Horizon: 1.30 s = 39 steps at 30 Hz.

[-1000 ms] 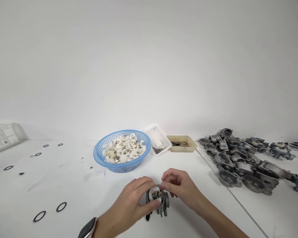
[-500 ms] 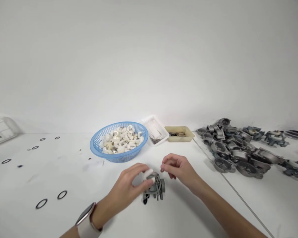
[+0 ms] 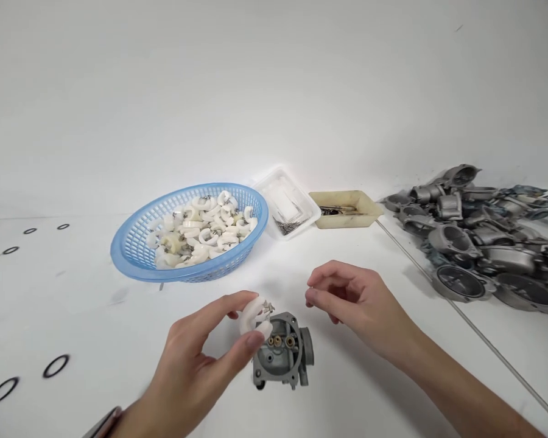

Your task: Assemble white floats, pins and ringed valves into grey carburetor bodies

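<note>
My left hand (image 3: 205, 359) pinches a white carburetor float (image 3: 249, 317) between thumb and fingers, with its small metal hinge end pointing up and to the right. Just behind and below the float, a grey carburetor body (image 3: 278, 362) stands on the white table, its open bowl side showing several brass jets. The float overlaps the bowl's upper left edge; whether they touch I cannot tell. To the right of the body my right hand (image 3: 354, 301) hovers, thumb and index finger closed together. Whatever sits between those fingertips is too small to name.
A blue basket (image 3: 123, 258) of white floats is behind my left hand. Beside it are a white tray (image 3: 314, 213) of small metal pins and a yellowish tray (image 3: 347, 220) with thin tools. Metal carburetor parts (image 3: 466, 237) pile up at right. Black rings (image 3: 56, 366) lie at left.
The view has come closer to the table. My left hand has lifted the float toward the upper left, uncovering the brass jets. My right hand has drawn slightly away from the carburetor body, still pinched.
</note>
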Each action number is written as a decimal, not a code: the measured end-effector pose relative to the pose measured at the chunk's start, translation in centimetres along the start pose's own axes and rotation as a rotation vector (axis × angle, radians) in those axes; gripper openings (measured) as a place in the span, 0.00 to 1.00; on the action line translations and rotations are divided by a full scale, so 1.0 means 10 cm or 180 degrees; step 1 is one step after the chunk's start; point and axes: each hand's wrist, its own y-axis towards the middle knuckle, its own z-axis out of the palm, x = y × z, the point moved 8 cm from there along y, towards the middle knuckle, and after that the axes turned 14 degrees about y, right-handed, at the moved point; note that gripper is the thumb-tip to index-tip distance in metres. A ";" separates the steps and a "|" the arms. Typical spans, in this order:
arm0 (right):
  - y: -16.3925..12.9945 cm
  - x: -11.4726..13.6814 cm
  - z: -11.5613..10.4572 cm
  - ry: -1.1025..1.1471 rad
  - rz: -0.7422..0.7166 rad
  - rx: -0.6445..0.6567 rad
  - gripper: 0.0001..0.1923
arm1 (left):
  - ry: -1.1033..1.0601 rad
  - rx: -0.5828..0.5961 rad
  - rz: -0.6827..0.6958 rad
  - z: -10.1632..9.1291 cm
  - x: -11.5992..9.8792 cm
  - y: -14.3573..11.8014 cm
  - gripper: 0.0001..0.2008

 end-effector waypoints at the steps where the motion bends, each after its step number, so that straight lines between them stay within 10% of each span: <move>1: -0.01 0.00 0.00 -0.0068 -0.0004 -0.0018 0.08 | 0.0066 0.0013 0.0017 0.00 -0.01 0.00 0.13; 39: -0.12 0.01 0.06 -0.0455 -0.0108 -0.0055 0.08 | 0.0567 0.0059 0.0875 -0.04 -0.26 0.01 0.18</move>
